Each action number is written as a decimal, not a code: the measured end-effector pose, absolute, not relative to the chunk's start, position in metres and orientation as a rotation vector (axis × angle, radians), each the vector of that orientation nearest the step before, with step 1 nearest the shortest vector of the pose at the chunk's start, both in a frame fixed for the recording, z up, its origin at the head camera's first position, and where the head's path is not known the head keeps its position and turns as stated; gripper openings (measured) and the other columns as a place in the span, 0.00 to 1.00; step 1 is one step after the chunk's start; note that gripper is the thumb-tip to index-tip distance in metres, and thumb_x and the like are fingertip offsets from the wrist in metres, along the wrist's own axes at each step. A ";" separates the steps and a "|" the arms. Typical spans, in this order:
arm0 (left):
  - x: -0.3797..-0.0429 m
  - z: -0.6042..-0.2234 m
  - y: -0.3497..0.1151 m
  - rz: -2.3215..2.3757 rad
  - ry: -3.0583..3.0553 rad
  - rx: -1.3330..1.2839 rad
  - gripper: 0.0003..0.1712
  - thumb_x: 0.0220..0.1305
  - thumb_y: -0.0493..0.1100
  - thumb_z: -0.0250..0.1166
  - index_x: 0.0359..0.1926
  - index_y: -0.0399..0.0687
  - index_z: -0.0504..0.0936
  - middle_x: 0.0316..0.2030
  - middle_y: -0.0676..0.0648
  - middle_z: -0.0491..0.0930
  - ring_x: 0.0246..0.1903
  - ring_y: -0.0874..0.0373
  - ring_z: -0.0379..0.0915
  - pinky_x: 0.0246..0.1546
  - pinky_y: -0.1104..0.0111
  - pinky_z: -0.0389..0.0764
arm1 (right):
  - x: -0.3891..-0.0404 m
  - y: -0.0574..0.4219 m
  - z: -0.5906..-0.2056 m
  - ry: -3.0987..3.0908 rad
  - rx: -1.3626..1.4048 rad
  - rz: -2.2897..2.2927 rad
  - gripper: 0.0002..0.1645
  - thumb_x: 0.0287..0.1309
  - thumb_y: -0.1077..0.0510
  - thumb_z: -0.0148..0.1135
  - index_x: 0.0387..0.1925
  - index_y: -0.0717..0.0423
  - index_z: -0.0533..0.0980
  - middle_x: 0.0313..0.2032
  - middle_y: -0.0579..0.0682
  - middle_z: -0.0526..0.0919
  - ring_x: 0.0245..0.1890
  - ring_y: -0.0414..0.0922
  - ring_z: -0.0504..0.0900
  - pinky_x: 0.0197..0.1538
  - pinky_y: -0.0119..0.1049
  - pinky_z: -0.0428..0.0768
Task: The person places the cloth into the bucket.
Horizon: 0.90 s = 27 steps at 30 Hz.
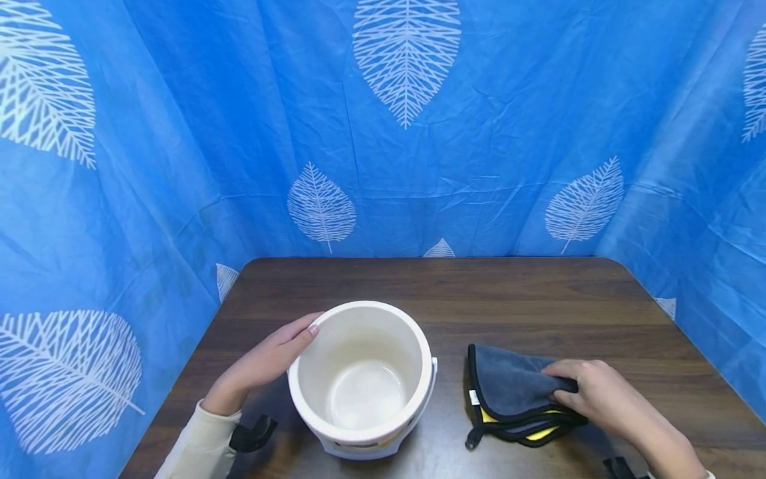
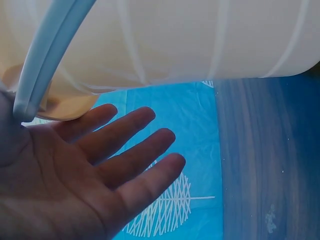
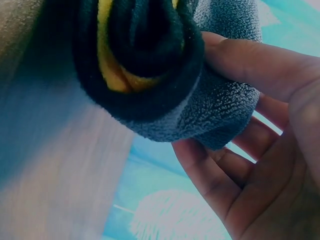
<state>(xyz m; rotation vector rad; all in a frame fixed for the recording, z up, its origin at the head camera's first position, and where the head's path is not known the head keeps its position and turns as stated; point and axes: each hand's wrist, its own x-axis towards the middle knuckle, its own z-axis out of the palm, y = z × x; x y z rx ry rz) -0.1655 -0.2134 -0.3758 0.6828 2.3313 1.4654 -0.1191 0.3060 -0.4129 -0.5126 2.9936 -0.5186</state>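
Head view: empty bucket (image 1: 360,327)

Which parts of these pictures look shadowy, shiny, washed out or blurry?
Head view: fairly bright, with a soft sheen on the tabletop; left wrist view: the left hand's palm lies in shade; right wrist view: wood grain smeared, the cloth nearly black inside its folds, the curtain pale and washed out.

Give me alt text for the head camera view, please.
A person's left hand touches the rim of an open off-white bucket on a dark wood-grain table, while the right hand pinches a folded, black-edged gray and yellow towel to the bucket's right. A blue curtain printed with white leaves hangs behind and on both sides.
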 end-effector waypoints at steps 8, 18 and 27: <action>-0.167 -0.378 -0.214 1.486 2.315 0.707 0.29 0.83 0.46 0.43 0.75 0.32 0.59 0.62 0.31 0.73 0.53 0.43 0.80 0.49 0.68 0.82 | -0.119 0.308 -0.405 3.049 -0.575 -0.553 0.18 0.50 0.60 0.78 0.45 0.52 0.86 0.42 0.49 0.88 0.40 0.51 0.87 0.38 0.46 0.84; -0.167 -0.379 -0.214 1.514 2.297 0.703 0.29 0.83 0.46 0.43 0.75 0.32 0.59 0.62 0.31 0.73 0.54 0.41 0.79 0.49 0.69 0.81 | -0.119 0.305 -0.392 3.182 -0.681 -0.555 0.20 0.46 0.60 0.80 0.44 0.52 0.86 0.41 0.49 0.88 0.40 0.51 0.87 0.39 0.46 0.85; -0.167 -0.380 -0.213 1.531 2.286 0.696 0.29 0.83 0.47 0.43 0.75 0.32 0.59 0.62 0.30 0.73 0.53 0.40 0.79 0.49 0.66 0.82 | -0.122 0.302 -0.376 3.265 -0.742 -0.533 0.20 0.44 0.61 0.81 0.43 0.50 0.87 0.39 0.46 0.88 0.37 0.48 0.87 0.35 0.42 0.83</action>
